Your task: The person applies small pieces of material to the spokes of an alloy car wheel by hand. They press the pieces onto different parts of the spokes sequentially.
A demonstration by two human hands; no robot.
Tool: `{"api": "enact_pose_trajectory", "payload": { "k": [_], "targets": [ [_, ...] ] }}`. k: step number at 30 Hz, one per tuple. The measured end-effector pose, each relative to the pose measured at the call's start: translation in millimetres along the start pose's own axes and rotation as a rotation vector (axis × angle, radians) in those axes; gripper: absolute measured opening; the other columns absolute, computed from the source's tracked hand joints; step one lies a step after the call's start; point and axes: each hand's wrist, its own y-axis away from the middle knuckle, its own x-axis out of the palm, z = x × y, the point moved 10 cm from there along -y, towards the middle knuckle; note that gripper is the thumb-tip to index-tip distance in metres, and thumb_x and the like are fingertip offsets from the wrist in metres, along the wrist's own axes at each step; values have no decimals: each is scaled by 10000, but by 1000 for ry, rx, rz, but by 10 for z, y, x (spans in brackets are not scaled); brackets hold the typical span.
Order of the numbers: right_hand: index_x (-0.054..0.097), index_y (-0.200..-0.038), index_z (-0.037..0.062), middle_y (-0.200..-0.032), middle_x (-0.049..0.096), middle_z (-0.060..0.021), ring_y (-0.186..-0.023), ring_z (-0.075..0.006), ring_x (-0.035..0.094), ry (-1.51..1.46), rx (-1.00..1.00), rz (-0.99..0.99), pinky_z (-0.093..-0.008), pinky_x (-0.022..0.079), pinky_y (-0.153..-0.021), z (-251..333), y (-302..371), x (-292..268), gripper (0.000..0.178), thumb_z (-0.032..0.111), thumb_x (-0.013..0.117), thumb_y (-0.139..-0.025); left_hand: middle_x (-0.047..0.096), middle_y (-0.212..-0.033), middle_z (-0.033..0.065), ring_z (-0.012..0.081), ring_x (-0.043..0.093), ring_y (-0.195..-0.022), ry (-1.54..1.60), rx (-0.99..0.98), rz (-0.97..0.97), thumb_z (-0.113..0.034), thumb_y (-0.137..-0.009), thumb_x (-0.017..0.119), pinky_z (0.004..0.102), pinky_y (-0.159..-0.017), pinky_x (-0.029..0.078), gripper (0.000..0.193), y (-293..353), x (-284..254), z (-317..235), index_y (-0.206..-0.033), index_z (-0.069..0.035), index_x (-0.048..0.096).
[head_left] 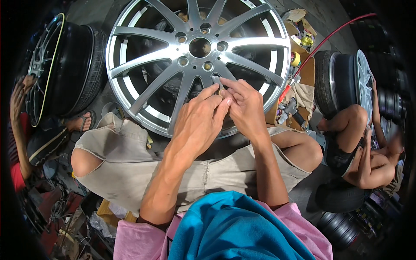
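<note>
A silver alloy wheel rim with many narrow spokes lies face up before my crossed legs. Over its near spokes, my left hand and my right hand meet fingertip to fingertip. Both are closed in a pinch around a small pale yellowish piece, mostly covered by the fingers, so its kind is unclear. My right index finger reaches to the spoke close to the hub. Around the centre bore are several bolt holes.
A cardboard box of tools and rolls stands right of the rim, with a red hose passing over it. At either side people handle other wheels, the left one and the right one. Scrap lies lower left.
</note>
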Motion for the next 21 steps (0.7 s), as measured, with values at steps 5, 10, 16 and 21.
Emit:
{"api": "enact_pose_trajectory", "payload": {
  "k": [5, 10, 16, 21],
  "targets": [
    [745, -1320, -19, -936, 625, -105, -770, -141, 682, -79, 34, -15, -309, 550, -689, 24, 65, -319, 296, -1, 704, -1028, 704, -1427, 274, 424, 719, -856, 88, 21, 34, -287, -1094, 679, 445, -798, 565, 395, 6, -13, -96, -964, 81, 739],
    [722, -1210, -28, -1060, 680, -151, -878, -227, 754, 115, 52, 90, -359, 605, -810, 143, -125, -504, 178, 9, 649, -1053, 698, -1439, 272, 430, 716, -865, 90, 18, 57, -299, -1091, 686, 448, -808, 561, 405, 55, 44, -94, -932, 72, 718],
    [691, -1250, 3, -1096, 650, -200, -982, -414, 669, 378, -199, 121, -474, 534, -890, 313, -408, -362, 222, 32, 568, -1067, 685, -1449, 284, 496, 714, -1005, 64, 60, 61, -307, -1088, 688, 481, -882, 568, 422, 64, 73, -116, -892, 67, 693],
    [716, -1275, 48, -1095, 593, -184, -972, -412, 665, 494, -220, 170, -511, 529, -887, 264, -474, -215, 239, 68, 607, -1063, 681, -1448, 291, 525, 698, -1112, 33, 84, 42, -296, -1084, 691, 501, -939, 566, 416, 81, 81, -110, -877, 66, 682]
  ]
}}
